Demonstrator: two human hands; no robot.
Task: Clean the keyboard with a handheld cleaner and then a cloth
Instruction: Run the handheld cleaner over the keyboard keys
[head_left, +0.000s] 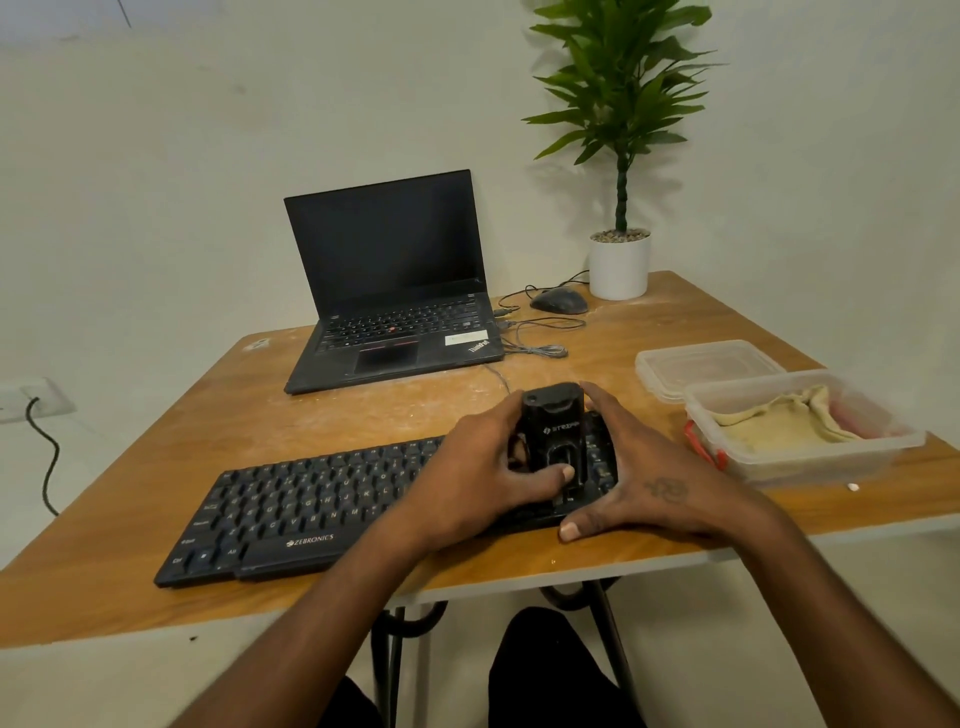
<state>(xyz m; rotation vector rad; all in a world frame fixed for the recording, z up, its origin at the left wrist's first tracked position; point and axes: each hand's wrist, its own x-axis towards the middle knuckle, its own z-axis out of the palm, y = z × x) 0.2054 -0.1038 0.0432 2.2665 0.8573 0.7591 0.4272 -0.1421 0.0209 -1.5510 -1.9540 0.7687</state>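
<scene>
A black keyboard (291, 512) lies along the front of the wooden table (363, 410). A black handheld cleaner (553, 421) stands upright on the keyboard's right end. My left hand (480, 475) grips the cleaner from its left side, with the thumb pressed on its lower front. My right hand (641, 475) rests spread over the right end of the keyboard, thumb at the front edge and index finger beside the cleaner. A beige cloth (779, 423) lies in a clear plastic container (810, 460) at the right edge.
An open black laptop (387, 280) sits behind the keyboard. To its right are a black mouse (560, 300), loose cables (540, 338) and a white plant pot (619, 267). A clear lid (706, 364) lies behind the container. Pale dust streaks the tabletop.
</scene>
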